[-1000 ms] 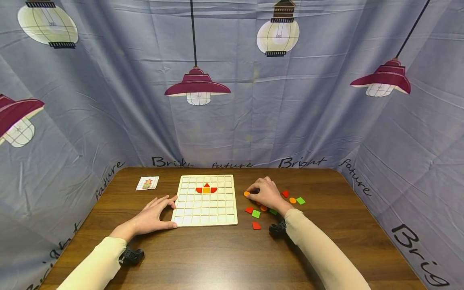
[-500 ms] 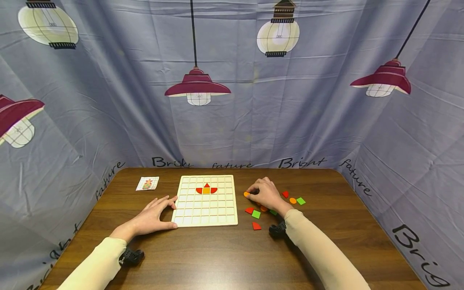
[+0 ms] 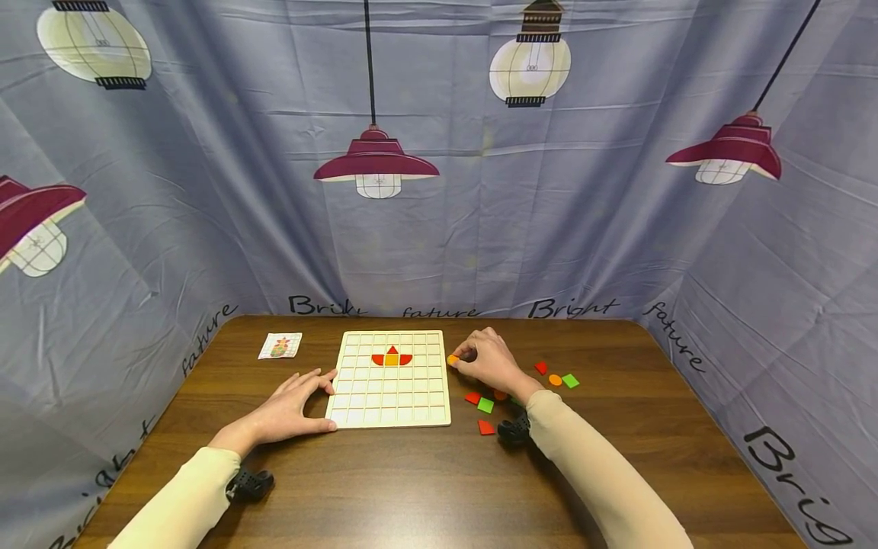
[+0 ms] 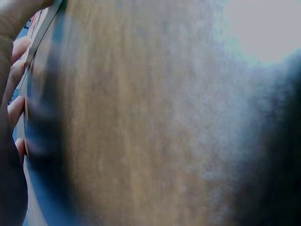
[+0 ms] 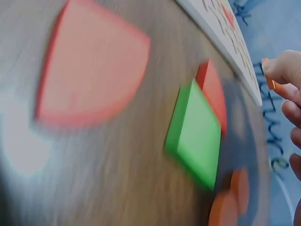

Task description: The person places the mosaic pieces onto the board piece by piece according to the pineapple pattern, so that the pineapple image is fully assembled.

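Observation:
A cream grid board (image 3: 388, 396) lies on the table. Set in its upper rows are an orange square (image 3: 392, 360), a red triangle (image 3: 392, 350) above it and red quarter-circle pieces (image 3: 406, 360) on both sides. My left hand (image 3: 288, 412) rests along the board's left edge, thumb at the near corner and fingers spread farther up. Just off the board's right edge, my right hand (image 3: 488, 362) pinches an orange disc (image 3: 453, 360) between thumb and forefinger. In the right wrist view this disc (image 5: 268, 75) shows nearly edge-on, away from the tabletop.
A picture card (image 3: 280, 346) lies at the back left. Right of the board are red quarter-circle pieces (image 3: 485, 428), a green square (image 3: 485, 406) and orange discs (image 3: 555, 380), with another green square (image 3: 571, 380) farther right. A printed curtain (image 3: 439, 252) hangs behind the table.
My right hand has moved left and slightly away from me, bringing the pinched orange disc from beside the loose pieces to the board's right edge. The left hand keeps its place.

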`<state>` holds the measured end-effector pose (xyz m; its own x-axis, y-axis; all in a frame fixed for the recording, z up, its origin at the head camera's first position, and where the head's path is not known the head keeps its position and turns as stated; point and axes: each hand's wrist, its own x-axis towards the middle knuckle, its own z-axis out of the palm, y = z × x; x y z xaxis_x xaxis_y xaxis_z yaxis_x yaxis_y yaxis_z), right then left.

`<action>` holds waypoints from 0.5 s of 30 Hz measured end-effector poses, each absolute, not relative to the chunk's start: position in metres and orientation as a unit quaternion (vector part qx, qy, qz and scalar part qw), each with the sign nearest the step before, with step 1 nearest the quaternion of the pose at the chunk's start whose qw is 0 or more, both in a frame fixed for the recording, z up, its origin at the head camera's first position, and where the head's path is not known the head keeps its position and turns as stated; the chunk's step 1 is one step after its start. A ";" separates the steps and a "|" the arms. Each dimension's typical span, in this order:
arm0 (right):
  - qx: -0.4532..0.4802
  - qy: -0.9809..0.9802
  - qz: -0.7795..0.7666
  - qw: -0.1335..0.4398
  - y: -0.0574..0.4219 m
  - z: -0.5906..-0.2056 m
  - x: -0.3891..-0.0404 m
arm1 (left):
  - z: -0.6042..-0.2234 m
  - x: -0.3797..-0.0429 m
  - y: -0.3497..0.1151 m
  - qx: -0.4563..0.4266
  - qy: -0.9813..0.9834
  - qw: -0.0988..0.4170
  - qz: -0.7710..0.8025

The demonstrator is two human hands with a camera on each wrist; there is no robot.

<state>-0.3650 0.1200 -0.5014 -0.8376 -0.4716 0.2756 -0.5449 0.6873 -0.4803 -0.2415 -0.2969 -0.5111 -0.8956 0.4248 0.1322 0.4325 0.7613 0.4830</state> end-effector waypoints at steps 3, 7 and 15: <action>0.292 -0.912 0.282 0.060 0.105 -0.498 -0.364 | -0.511 -0.241 -0.297 -0.227 -0.938 0.006 -0.260; 0.301 -0.910 0.280 0.050 0.084 -0.495 -0.360 | -0.512 -0.242 -0.298 -0.226 -0.939 0.003 -0.261; 0.318 -0.911 0.259 0.037 0.041 -0.500 -0.356 | -0.513 -0.242 -0.299 -0.226 -0.937 0.002 -0.265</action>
<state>-0.3556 0.0410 -0.4996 -0.7950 -0.5602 0.2328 -0.5988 0.6631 -0.4492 -0.2424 -0.2988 -0.5132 -0.8977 0.4232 0.1230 0.4250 0.7576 0.4953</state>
